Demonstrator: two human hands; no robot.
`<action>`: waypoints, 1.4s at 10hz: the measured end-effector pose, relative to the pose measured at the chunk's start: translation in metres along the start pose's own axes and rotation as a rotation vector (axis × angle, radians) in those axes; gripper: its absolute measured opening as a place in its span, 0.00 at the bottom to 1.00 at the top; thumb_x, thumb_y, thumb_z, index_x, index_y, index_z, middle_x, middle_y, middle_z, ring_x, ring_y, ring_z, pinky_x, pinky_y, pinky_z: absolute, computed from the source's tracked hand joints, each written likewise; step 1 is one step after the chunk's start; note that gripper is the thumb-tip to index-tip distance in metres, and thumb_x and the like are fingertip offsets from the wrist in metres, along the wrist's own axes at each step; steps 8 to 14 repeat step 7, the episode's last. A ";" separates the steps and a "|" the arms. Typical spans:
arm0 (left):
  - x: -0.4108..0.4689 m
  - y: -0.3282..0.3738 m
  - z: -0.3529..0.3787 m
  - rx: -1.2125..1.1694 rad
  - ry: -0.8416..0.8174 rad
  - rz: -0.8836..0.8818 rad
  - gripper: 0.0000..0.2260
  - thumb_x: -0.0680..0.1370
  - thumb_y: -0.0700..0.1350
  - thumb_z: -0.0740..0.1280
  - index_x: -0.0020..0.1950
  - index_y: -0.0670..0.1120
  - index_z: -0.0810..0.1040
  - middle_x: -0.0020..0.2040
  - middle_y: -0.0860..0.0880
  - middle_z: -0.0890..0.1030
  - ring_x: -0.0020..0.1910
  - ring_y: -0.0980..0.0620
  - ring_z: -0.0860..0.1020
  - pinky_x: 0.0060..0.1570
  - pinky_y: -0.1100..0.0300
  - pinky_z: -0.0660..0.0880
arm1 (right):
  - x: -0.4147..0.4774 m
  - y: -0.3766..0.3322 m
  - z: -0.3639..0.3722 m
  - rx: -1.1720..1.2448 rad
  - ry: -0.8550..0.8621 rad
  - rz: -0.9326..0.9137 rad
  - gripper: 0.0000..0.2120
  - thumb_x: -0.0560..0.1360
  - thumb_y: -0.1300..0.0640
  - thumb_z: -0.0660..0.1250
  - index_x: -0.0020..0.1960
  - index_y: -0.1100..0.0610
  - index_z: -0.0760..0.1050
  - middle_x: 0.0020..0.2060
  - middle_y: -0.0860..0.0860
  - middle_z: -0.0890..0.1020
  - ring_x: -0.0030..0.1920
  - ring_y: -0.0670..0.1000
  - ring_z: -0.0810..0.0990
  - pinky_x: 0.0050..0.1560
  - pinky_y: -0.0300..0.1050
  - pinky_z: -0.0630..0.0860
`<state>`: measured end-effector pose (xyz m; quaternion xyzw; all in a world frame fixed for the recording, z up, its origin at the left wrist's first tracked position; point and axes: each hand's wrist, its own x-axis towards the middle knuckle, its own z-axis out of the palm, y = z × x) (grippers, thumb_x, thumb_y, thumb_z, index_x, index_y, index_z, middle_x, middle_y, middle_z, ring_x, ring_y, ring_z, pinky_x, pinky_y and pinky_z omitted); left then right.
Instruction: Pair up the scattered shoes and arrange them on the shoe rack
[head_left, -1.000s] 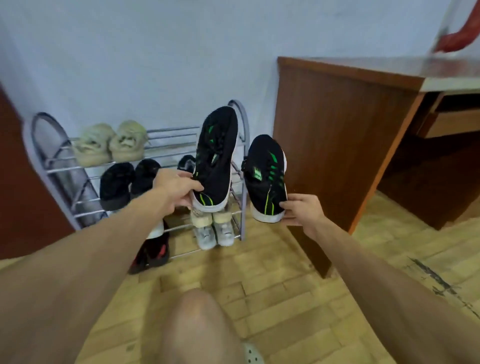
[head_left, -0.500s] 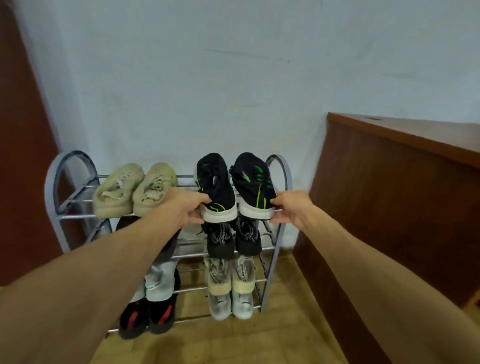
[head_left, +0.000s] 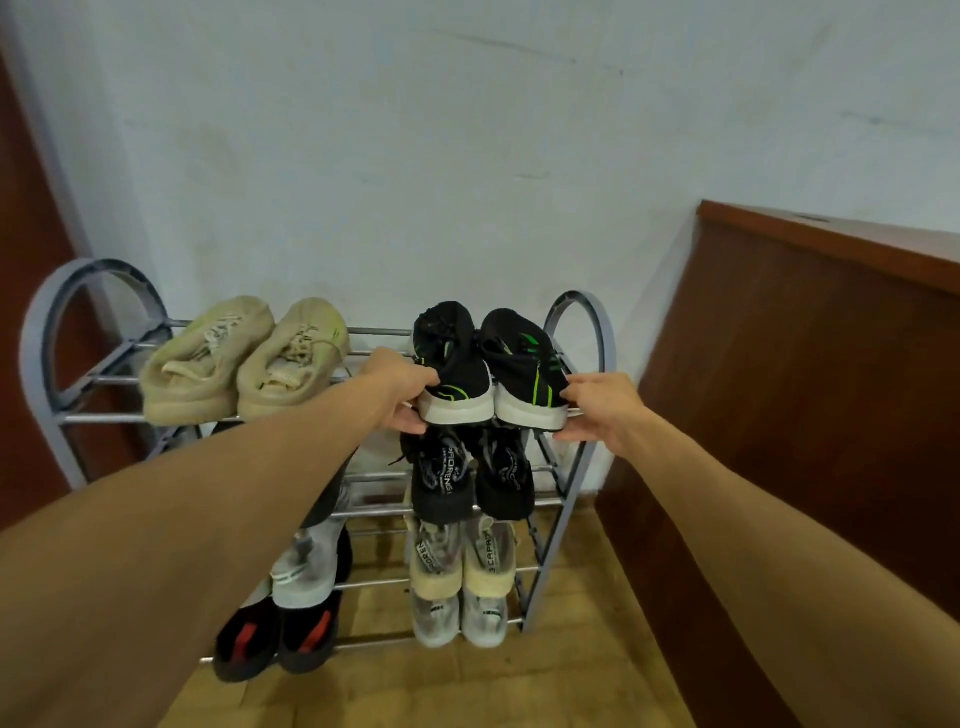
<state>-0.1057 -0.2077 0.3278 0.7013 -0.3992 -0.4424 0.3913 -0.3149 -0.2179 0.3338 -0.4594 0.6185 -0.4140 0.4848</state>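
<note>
Two black sneakers with green stripes and white soles lie side by side on the right half of the top shelf of the grey metal shoe rack (head_left: 52, 332), heels toward me. My left hand (head_left: 402, 392) grips the heel of the left sneaker (head_left: 454, 364). The heel of the right sneaker (head_left: 524, 369) is held by my right hand (head_left: 602, 408). A beige pair (head_left: 244, 358) fills the left half of the same shelf.
Lower shelves hold a black pair (head_left: 472, 473), a cream and white pair (head_left: 460, 561), a clear pair (head_left: 457, 618), a black and red pair (head_left: 275, 636) and a white shoe (head_left: 306, 566). A brown wooden desk (head_left: 810, 374) stands close on the right, a white wall behind.
A second ago I held both sneakers upright in the air in front of the rack. I have since set them down on the top shelf, and my view came closer.
</note>
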 end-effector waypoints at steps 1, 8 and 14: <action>-0.005 0.000 0.002 0.000 0.000 0.018 0.14 0.78 0.42 0.65 0.61 0.36 0.72 0.49 0.39 0.77 0.32 0.43 0.79 0.39 0.51 0.79 | 0.001 0.004 0.000 -0.048 -0.010 -0.026 0.14 0.79 0.69 0.59 0.61 0.64 0.76 0.47 0.56 0.77 0.55 0.63 0.82 0.33 0.46 0.80; -0.222 0.020 -0.197 0.118 0.208 0.587 0.10 0.77 0.38 0.65 0.57 0.46 0.79 0.57 0.44 0.81 0.55 0.47 0.79 0.49 0.60 0.77 | -0.179 -0.058 -0.069 -0.246 0.117 -0.625 0.14 0.77 0.65 0.64 0.62 0.57 0.78 0.57 0.55 0.82 0.55 0.52 0.80 0.55 0.46 0.81; -0.222 0.020 -0.197 0.118 0.208 0.587 0.10 0.77 0.38 0.65 0.57 0.46 0.79 0.57 0.44 0.81 0.55 0.47 0.79 0.49 0.60 0.77 | -0.179 -0.058 -0.069 -0.246 0.117 -0.625 0.14 0.77 0.65 0.64 0.62 0.57 0.78 0.57 0.55 0.82 0.55 0.52 0.80 0.55 0.46 0.81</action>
